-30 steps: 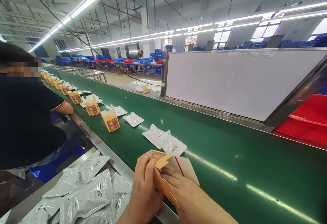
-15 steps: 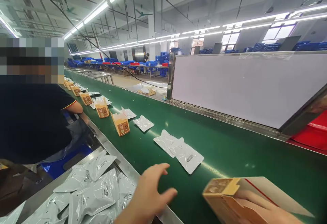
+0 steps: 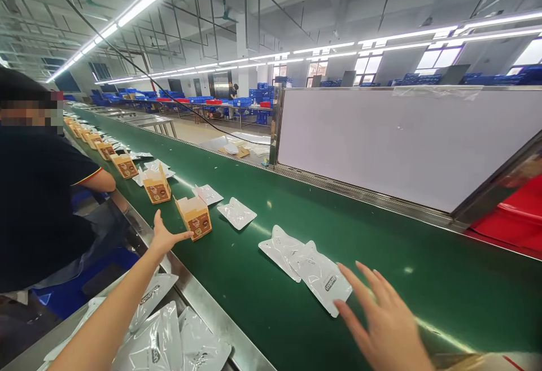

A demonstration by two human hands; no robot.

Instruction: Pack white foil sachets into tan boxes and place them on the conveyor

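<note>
My left hand (image 3: 167, 238) reaches out with thumb and fingers spread, beside the lower left corner of an open brown carton (image 3: 195, 218). Whether it touches the carton is hard to tell. My right hand (image 3: 381, 314) is open, its fingertips at the right edge of a white foil pouch (image 3: 324, 280) with dark lettering. That pouch overlaps a second white pouch (image 3: 279, 252) on the green conveyor belt (image 3: 254, 309). Behind my right wrist, part of a carton (image 3: 486, 361) shows at the bottom edge.
A metal tray at lower left holds a pile of white pouches (image 3: 148, 337). More cartons (image 3: 156, 184) and pouches line the belt toward the far left. A person in a dark shirt (image 3: 38, 201) sits at the left. A pale panel (image 3: 398, 145) stands along the belt's far side.
My left hand has moved forward and left to the nearest standing carton. My right hand has come off the carton at lower right and moved to the overlapping pouches. The view has shifted slightly.
</note>
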